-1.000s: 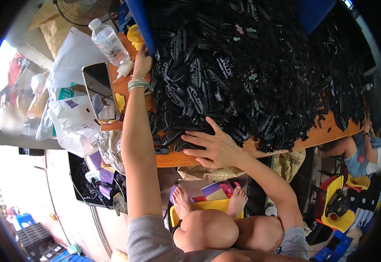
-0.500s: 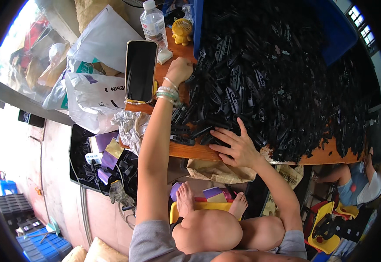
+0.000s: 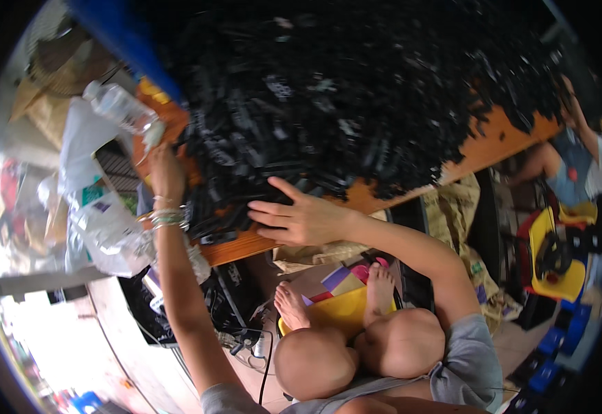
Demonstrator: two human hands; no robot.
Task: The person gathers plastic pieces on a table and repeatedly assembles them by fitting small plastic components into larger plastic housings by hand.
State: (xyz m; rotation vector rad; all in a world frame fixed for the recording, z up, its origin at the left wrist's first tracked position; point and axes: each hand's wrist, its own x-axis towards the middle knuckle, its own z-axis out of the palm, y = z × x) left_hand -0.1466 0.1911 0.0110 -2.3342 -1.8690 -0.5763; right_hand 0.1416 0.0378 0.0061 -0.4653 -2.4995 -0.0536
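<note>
A broad heap of small black plastic parts covers much of the wooden table. My left hand is at the heap's left edge, between it and the phone; its fingers are blurred, so any grip is hidden. Just beyond that hand lies a small white object. With fingers spread, my right hand is palm down over the heap's front edge, holding nothing.
A clear bottle and a blue bin stand at the back left, beside white plastic bags. Under the table are paper bags. Another person sits at the right near a yellow chair.
The view has turned, so the table and heap appear farther left and tilted. My left hand stays by the heap's left edge; my right hand remains spread at the front edge.
</note>
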